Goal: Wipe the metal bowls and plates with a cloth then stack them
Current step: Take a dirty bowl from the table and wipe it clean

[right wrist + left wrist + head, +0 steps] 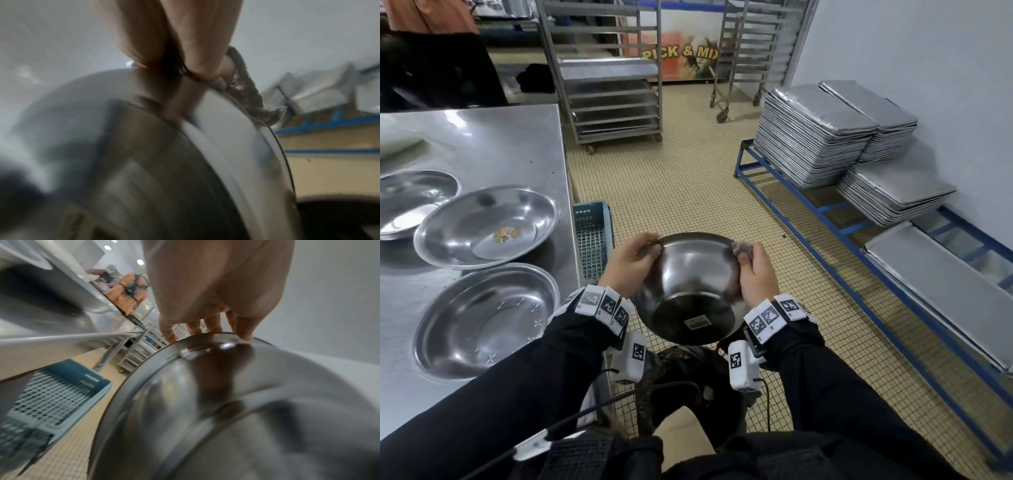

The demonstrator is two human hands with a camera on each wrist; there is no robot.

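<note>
Left hand (628, 263) pinches the round steel bowl's (690, 287) rim, right hand (755, 274) pinches a grey cloth (743, 249) there; off the table, it could slip and drop.

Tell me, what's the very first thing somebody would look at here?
Probably the shiny metal bowl in the middle, held bottom toward the camera over the tiled floor. The left hand grips its rim on one side, and the right hand pinches a cloth onto the rim on the other. Next come three wide metal plates on the steel table at the left, and tall stacks of trays on a blue rack at the right.
</note>
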